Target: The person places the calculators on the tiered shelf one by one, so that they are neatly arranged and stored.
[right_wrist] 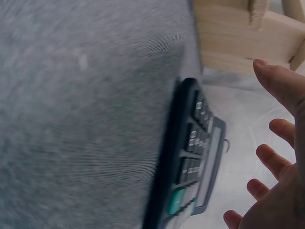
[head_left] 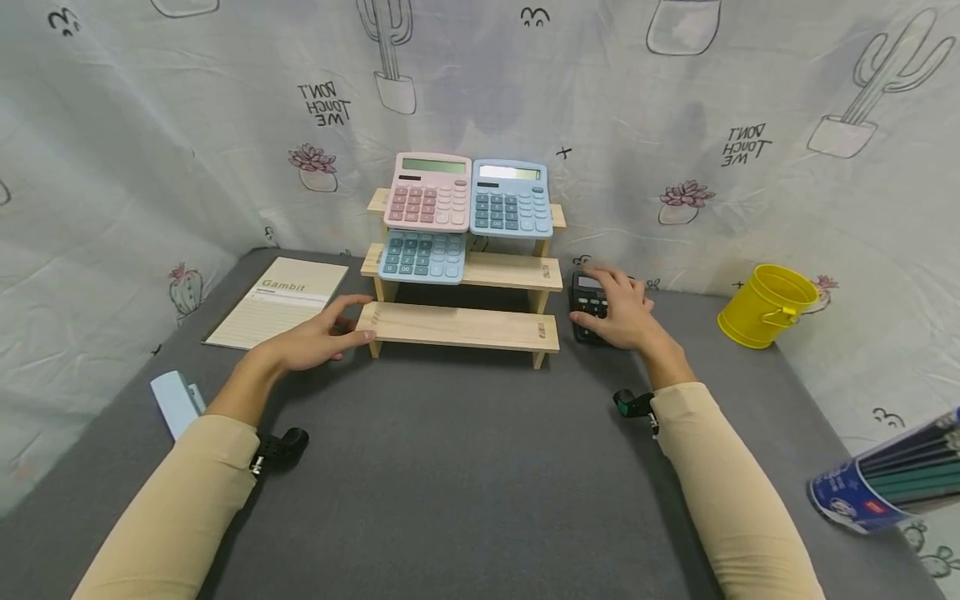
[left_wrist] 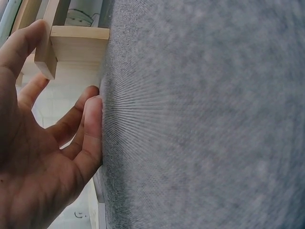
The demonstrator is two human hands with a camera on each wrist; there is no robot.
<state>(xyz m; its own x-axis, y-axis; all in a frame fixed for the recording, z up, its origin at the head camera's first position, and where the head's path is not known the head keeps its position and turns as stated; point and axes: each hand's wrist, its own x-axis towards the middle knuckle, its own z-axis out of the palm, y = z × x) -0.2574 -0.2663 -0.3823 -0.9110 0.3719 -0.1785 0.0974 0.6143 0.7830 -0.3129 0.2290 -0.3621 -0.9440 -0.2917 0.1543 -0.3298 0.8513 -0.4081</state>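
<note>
A three-tier wooden shelf (head_left: pixel 459 325) stands in the middle of the table. My left hand (head_left: pixel 318 335) pinches the left end of its lowest board, thumb at the front corner and index finger at the back; the other fingers curl loosely near the cloth in the left wrist view. Over a black calculator (head_left: pixel 587 292) right of the shelf hovers my right hand (head_left: pixel 622 310), fingers spread; the right wrist view shows a gap above the keys (right_wrist: pixel 191 143). Side by side on the top tier lean a pink calculator (head_left: pixel 427 200) and a blue calculator (head_left: pixel 512 204). Another blue calculator (head_left: pixel 422 258) sits on the middle tier.
A notepad (head_left: pixel 277 304) lies left of the shelf, with a light-blue stapler (head_left: pixel 176 402) nearer me. At the right stand a yellow bucket (head_left: pixel 757 308) and a blue-based holder (head_left: pixel 855 498) of pencils. A patterned curtain (head_left: pixel 480 83) closes off the back.
</note>
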